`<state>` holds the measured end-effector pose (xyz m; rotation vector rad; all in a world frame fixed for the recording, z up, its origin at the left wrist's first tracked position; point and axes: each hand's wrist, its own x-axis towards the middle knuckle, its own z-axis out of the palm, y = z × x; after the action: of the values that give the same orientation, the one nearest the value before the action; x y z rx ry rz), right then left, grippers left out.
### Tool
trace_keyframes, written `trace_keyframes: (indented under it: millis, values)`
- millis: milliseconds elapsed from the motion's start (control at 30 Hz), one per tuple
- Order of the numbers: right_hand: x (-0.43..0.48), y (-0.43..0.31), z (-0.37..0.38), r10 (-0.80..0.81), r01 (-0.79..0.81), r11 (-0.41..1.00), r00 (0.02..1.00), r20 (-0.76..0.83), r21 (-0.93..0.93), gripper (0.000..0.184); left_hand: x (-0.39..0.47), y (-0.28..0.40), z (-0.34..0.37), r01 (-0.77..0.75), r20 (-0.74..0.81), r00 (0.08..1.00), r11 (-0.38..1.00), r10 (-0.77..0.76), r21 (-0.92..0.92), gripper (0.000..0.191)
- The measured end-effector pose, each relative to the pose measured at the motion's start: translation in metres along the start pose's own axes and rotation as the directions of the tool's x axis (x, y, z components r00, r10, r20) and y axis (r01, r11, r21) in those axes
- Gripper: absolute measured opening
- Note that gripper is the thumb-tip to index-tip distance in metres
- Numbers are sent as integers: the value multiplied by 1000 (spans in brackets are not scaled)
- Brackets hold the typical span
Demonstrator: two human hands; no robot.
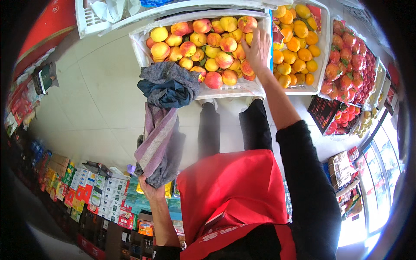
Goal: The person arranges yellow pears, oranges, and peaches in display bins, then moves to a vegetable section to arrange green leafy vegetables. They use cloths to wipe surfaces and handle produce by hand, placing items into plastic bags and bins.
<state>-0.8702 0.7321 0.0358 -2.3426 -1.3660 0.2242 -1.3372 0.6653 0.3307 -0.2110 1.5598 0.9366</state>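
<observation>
My left hand (151,190) grips the lower end of a bundle of cloths: a purple and grey striped towel (155,139) and grey cloth. The bundle's upper part, a crumpled grey and dark blue cloth (170,85), lies against the near left corner of a white plastic crate (138,52). Red and yellow peaches or nectarines (224,59) fill that crate. My right hand (259,53) is spread, palm down, over the fruit at the crate's right side; its fingertips lie close to the upper right fruit. Whether it presses on any fruit cannot be told.
Right of the crate stands a white crate (320,83) of orange citrus fruit (300,29). Further right are wrapped red fruit (346,58) and a black basket (321,112). Another white crate (81,19) is at the top left. Stacked boxed goods (110,195) line the lower left, over a tiled floor (94,97).
</observation>
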Motion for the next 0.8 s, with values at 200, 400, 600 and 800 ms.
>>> trace_keyframes:
  millis: [200,400,600,800]
  values:
    - [-78,-59,31,214,-227,974,923,320,4,59,0,-2,1,-15,-43,999,999,16,28,50]
    - [-90,-73,60,359,-292,929,861,360,-227,77,0,1,-8,-7,-47,999,1000,6,-16,49]
    - [-96,-56,61,311,-338,940,900,306,38,61,1,2,-6,-1,-25,1000,1000,1,-24,49]
    - [-113,-33,85,542,-810,354,585,603,467,50,1,-2,-7,21,-49,999,999,-23,-34,50]
